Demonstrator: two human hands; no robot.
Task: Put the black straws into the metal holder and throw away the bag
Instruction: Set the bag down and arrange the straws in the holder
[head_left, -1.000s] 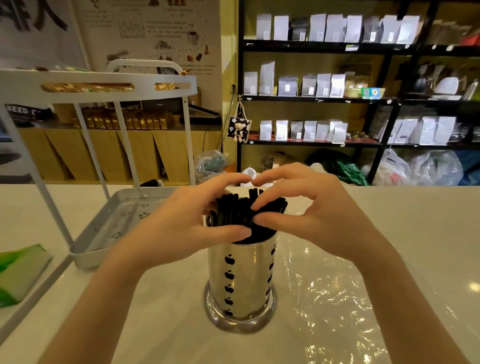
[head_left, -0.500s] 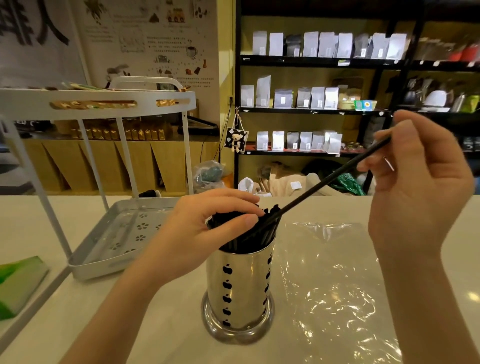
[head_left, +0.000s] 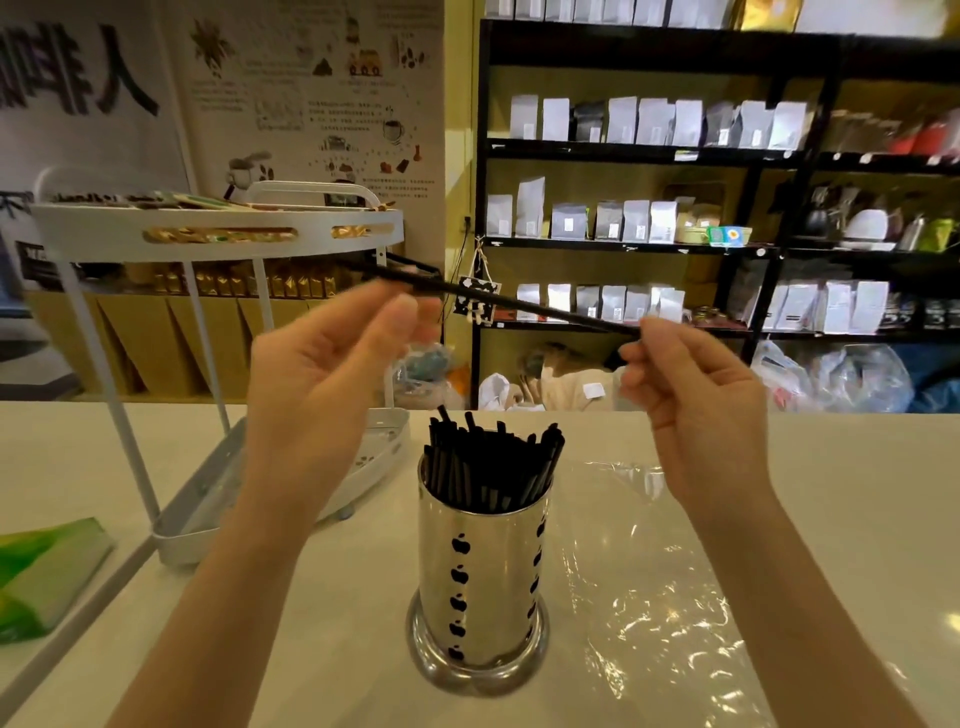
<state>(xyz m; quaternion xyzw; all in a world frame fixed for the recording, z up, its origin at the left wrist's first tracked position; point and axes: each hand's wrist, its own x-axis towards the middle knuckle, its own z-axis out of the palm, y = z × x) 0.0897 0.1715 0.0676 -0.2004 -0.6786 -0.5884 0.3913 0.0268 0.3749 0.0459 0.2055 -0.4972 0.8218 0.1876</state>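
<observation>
Above the metal holder (head_left: 480, 582), one loose black straw (head_left: 519, 304) is held level between both hands: the right hand (head_left: 696, 410) pinches its near end between thumb and fingertips, and the left hand (head_left: 332, 384) has its fingers curled loosely round the far end (that side is blurry, so I can't swear how firm the grip is). The rest of the black straws (head_left: 491, 462) already stand packed in the holder, leaning a bit every way.

If I were doing this bit, I'd tip the straw upright with the right hand, let the left go, and aim the lower tip at a gap in the bundle rather than straight onto the tops. It's crowded in there, so a straw pushed onto another one will probably just bend or skid off. A steadying hand on the holder wouldn't hurt either.

The clear plastic bag (head_left: 660, 587) lies flat on the bench (head_left: 857, 493) just right of the holder, and it looks to reach under the base. It hasn't been binned yet. A white tiered rack (head_left: 218, 244) stands to the left, its lower tray (head_left: 387, 441) near the holder, so watch the left elbow. Nothing blocks the drop itself.
</observation>
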